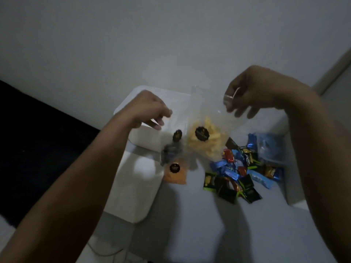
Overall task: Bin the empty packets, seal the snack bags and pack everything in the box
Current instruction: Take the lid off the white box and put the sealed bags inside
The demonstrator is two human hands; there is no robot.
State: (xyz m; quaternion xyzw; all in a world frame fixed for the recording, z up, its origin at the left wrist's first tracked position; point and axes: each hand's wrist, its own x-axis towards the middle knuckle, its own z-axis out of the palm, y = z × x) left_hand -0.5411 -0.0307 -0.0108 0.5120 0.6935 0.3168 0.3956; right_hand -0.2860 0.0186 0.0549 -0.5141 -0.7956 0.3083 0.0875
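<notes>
My right hand (pixel 247 95) pinches the top right corner of a clear bag of yellow snacks (pixel 207 141), which hangs above the table with a round black sticker on its front. My left hand (pixel 152 111) is closed on the top of a second clear bag (pixel 171 149) with dark contents and the same kind of sticker; this bag is blurred. An orange snack bag (pixel 175 173) lies flat below them. A white box (pixel 140 137) stands behind the bags, partly hidden by my left hand.
A heap of small wrapped packets (pixel 239 175), blue, green, black and red, lies on the white table (pixel 190 224) to the right. A clear bag with blue contents (pixel 269 147) sits behind the heap. A dark area (pixel 38 139) borders the left side.
</notes>
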